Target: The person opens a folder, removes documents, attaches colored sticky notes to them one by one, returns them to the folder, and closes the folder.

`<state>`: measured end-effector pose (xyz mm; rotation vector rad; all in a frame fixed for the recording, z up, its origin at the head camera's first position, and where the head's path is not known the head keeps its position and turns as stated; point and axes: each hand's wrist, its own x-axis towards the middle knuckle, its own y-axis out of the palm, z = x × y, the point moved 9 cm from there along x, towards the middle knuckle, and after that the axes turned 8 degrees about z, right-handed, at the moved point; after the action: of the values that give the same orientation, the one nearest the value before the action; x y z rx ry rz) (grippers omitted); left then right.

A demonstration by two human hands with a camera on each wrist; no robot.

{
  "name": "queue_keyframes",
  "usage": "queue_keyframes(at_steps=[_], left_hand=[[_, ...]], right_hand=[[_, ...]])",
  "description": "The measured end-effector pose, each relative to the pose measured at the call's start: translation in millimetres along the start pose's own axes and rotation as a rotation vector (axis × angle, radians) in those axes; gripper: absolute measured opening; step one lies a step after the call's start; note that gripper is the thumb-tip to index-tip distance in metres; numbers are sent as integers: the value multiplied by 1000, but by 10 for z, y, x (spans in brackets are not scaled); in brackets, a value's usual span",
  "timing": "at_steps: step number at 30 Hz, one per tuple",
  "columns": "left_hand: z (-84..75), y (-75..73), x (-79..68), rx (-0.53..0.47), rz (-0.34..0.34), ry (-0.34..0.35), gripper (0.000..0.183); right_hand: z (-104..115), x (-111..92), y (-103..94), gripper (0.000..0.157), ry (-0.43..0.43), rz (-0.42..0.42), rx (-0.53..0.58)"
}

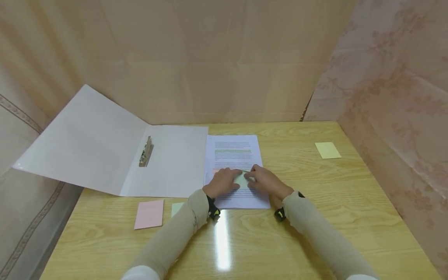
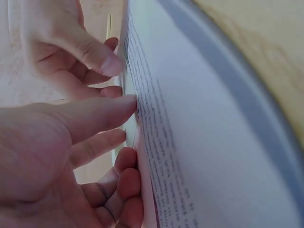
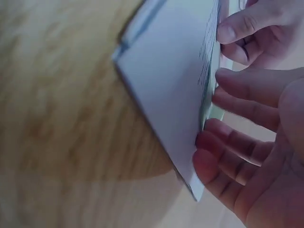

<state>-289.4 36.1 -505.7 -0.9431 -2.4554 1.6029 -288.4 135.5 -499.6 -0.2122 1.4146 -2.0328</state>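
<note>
1. A pale wood bench [image 1: 357, 210] carries work that looks partway done, judging by the layout.
2. A white folder [image 1: 178, 163] lies open on the left half, its raised cover jutting past the bench's left edge.
3. A stack [image 1: 227, 157] of printed sheets lies just right of the folder, nearer the bench's far edge than the camera, apparently not filed.
4. Left hand [image 1: 222, 182] and right hand [image 1: 266, 181] meet over the stack, fingertips touching a green note; whether either pinches or merely presses, one cannot tell.
5. Three squares lie off the page: yellow square [image 1: 328, 150] near the far right corner, pink square [image 1: 149, 214] toward the left edge, green square [image 1: 176, 209] beside it, partly hidden by a sleeve [image 1: 175, 237].
6. The green note [image 1: 241, 181] sits on the lower half of the top sheet, its placing seemingly unfinished.
7. A pink slip [image 1: 216, 170] peeks out by the left hand, apparently already placed.
8. The folder's metal clip [image 1: 146, 152] shows no sheets, so any filing looks undone.
</note>
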Motion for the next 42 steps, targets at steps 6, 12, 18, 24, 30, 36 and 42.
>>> queue_keyframes(at_steps=[6, 12, 18, 24, 30, 36, 42], left_hand=[[25, 45, 20, 46, 41, -15, 58], [18, 51, 19, 74, 46, 6, 61], [46, 61, -4, 80, 85, -24, 63], [30, 74, 5, 111, 100, -37, 64], [19, 75, 20, 119, 77, -57, 64], [53, 86, 15, 123, 63, -61, 65], [50, 83, 12, 107, 64, -28, 66]], right_hand=[[70, 5, 55, 52, 23, 55, -160], [54, 18, 163, 62, 96, 203, -96], [38, 47, 222, 63, 140, 234, -56], [24, 30, 225, 64, 138, 218, 4], [18, -13, 183, 65, 126, 168, 19], [13, -2, 183, 65, 119, 152, 16], [-4, 56, 200, 64, 116, 157, -14]])
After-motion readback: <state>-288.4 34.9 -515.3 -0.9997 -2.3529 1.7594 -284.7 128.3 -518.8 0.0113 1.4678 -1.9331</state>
